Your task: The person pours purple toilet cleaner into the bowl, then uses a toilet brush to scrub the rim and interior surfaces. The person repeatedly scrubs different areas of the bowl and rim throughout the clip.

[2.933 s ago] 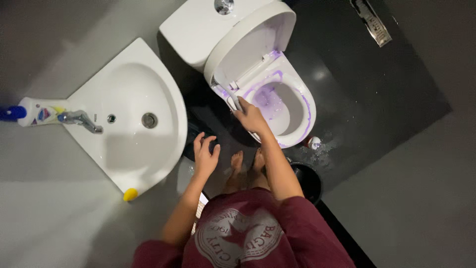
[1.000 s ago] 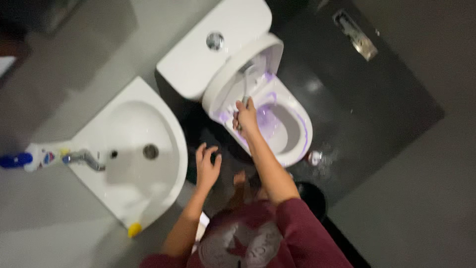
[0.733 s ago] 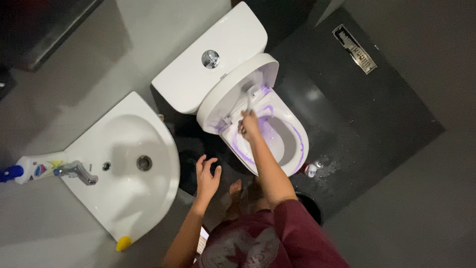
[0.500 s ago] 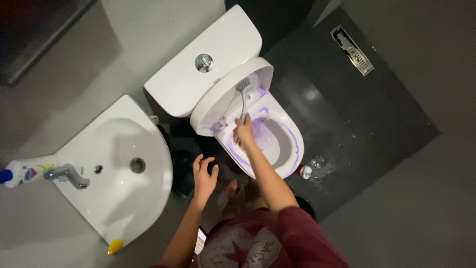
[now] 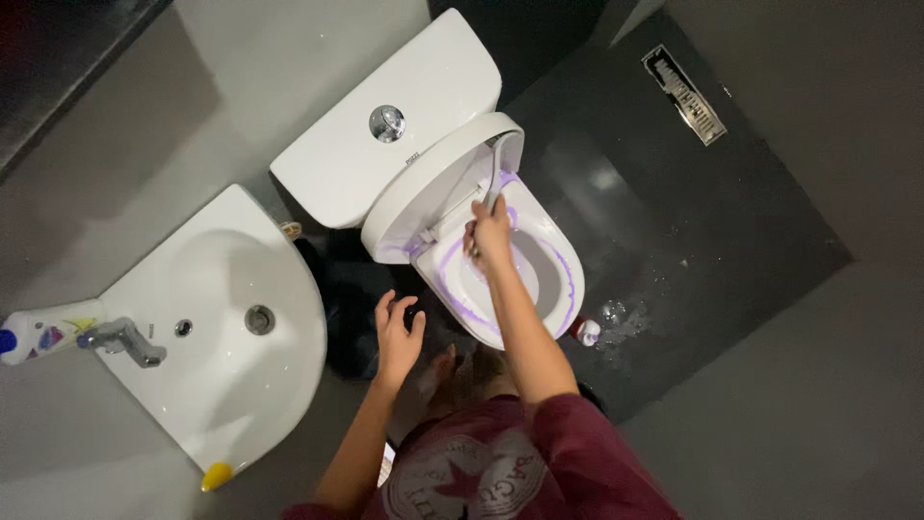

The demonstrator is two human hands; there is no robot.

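My right hand (image 5: 489,234) is closed around the grey handle of a toilet brush (image 5: 494,173), whose head points up against the raised lid of the white toilet (image 5: 553,279). Purple cleaner streaks ring the bowl and seat. My left hand (image 5: 397,332) hovers with fingers spread over the dark floor between toilet and sink, holding nothing. The white cistern (image 5: 385,120) with a chrome flush button sits behind the lid.
A white corner sink (image 5: 207,327) with a chrome tap (image 5: 120,340) stands at the left, a cleaner bottle (image 5: 38,332) beside it and a yellow thing (image 5: 216,476) at its front edge. A small white object (image 5: 586,331) lies on the wet dark floor; a floor drain (image 5: 685,93) is far right.
My right hand has lifted the brush out of the bowl and moved it up across the inside of the lid, shifting right in the last half second. My left hand stays spread.
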